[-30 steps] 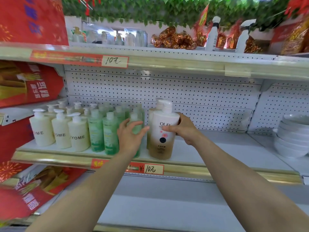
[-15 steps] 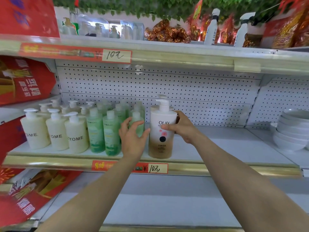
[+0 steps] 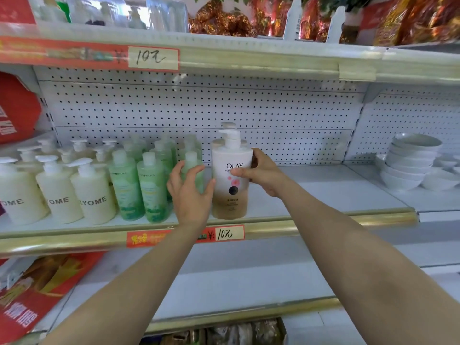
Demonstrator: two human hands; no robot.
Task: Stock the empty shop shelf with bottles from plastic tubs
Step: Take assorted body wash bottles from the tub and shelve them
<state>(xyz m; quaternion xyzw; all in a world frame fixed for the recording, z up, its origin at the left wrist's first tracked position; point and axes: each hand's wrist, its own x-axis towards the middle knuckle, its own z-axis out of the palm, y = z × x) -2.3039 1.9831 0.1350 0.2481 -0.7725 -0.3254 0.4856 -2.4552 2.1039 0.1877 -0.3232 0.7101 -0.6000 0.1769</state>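
The right hand [image 3: 261,175] grasps the Olay bottle [image 3: 230,200], which stands upright near the front edge of the shelf [image 3: 323,195]; the left hand [image 3: 191,195], fingers loose, touches its side; a careless sideways push could topple the green bottles [image 3: 151,185] just beside.

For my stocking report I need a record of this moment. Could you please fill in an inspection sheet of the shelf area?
Surface: white shelf with a gold front rail.
Job's things: Olay bottle upright near the front, another pump top behind it; green bottles and cream bottles in rows to its left.
Clutter: stacked white bowls at the far right.
Grippers: right hand grips the Olay bottle; left hand, fingers spread, is before the green bottles.
Cables: nothing seen.
Surroundings: pegboard back wall; price tag on the front rail.
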